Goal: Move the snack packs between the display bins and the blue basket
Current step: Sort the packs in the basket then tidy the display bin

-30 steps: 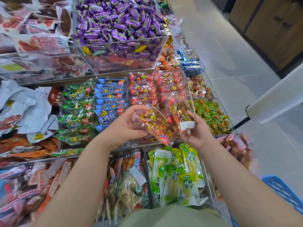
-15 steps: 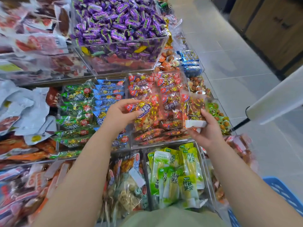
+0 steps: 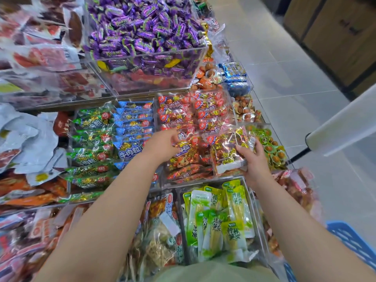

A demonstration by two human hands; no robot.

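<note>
The blue basket [image 3: 352, 239] is cut off at the picture's lower right corner. The left hand's [image 3: 162, 144] fingertips are lost among the red packs [image 3: 183, 157], so its grip is unclear. The right hand's [image 3: 254, 163] fingers hide under the clear pack [image 3: 223, 155]. The far-left packs [image 3: 30, 55] are blurred.

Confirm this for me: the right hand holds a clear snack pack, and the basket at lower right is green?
Not quite: the right hand holds the clear snack pack, but the basket at lower right is blue, not green. The head view shows it.
</note>
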